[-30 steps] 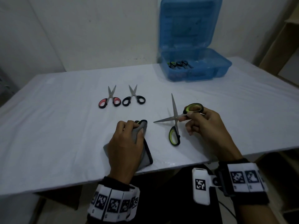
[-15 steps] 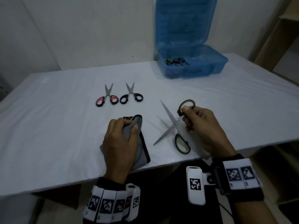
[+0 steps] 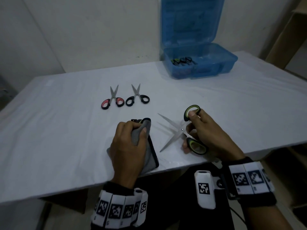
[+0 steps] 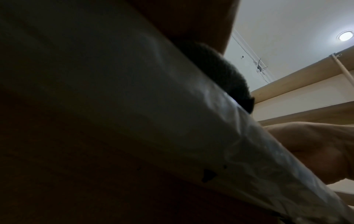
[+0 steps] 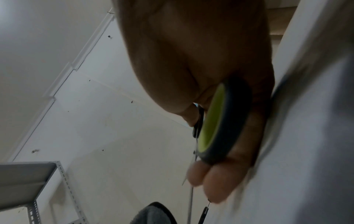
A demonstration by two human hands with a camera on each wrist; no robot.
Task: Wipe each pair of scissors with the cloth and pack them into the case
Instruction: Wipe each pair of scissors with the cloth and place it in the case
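My right hand (image 3: 201,130) holds the green-handled scissors (image 3: 178,131) by both handle loops, blades spread wide and pointing left over the table. The green loop (image 5: 220,121) lies against my fingers in the right wrist view. My left hand (image 3: 129,143) grips a bunched grey cloth (image 3: 147,156) with a black edge that rests near the table's front edge. Red-handled scissors (image 3: 113,101) and black-handled scissors (image 3: 137,98) lie side by side farther back. The open blue case (image 3: 201,63) stands at the back right with several scissors (image 3: 181,61) inside.
The white-covered table (image 3: 58,130) ends just in front of my wrists. The case lid (image 3: 187,20) leans upright against the wall. Wooden shelving (image 3: 289,39) stands at the far right. The left wrist view is mostly dark table edge (image 4: 172,121).
My right hand has turned the green scissors so both blades point left and has taken the second loop too. The left hand stays on the cloth.
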